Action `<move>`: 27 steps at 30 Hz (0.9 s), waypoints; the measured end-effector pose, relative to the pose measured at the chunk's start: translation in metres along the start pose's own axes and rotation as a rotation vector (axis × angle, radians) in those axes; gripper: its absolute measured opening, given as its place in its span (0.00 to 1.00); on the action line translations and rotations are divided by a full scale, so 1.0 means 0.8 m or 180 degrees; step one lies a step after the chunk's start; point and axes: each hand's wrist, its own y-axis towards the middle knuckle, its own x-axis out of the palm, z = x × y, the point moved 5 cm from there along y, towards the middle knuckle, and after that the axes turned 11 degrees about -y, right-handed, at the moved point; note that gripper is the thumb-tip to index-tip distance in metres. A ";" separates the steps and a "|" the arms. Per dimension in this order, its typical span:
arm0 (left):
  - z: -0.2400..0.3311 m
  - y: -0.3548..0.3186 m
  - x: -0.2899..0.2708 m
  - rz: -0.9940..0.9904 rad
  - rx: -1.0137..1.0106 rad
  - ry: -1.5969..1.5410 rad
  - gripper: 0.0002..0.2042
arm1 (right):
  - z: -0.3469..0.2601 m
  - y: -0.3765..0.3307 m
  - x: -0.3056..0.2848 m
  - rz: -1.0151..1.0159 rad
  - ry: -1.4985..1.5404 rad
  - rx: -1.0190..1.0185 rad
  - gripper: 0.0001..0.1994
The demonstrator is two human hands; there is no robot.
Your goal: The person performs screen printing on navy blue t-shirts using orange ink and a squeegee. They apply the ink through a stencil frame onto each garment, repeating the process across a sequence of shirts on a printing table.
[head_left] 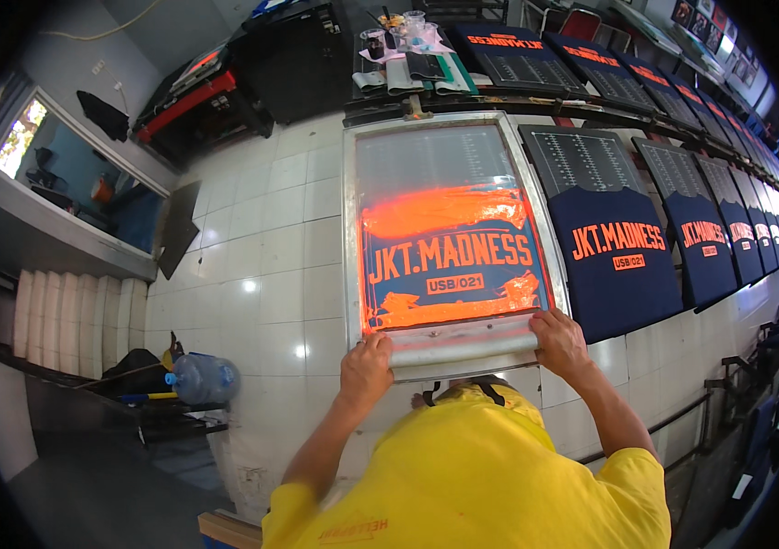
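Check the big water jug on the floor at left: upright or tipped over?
Tipped over. The blue water jug lies on its side, its capped neck pointing left along the floor, far from both hands on the squeegee.

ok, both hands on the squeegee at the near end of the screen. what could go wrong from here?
1. Orange ink is pooled at both ends of the mesh; lifting the squeegee carelessly could drip it onto the frame.
2. The left hand and right hand grip only the ends; uneven pressure might leave a patchy print.
3. A finished navy shirt lies right beside the frame, so a shift could smear it.
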 end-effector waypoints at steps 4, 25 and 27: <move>-0.004 -0.008 0.003 0.0135 0.0150 0.0028 0.14 | -0.008 -0.009 0.008 0.0042 0.0046 0.0010 0.21; -0.006 -0.006 0.014 0.0190 0.0134 -0.0003 0.14 | -0.013 -0.014 -0.002 0.0220 0.0013 0.0026 0.09; -0.005 -0.008 0.013 0.0269 0.0180 -0.0028 0.14 | -0.013 -0.015 -0.002 0.0207 0.0007 0.0040 0.09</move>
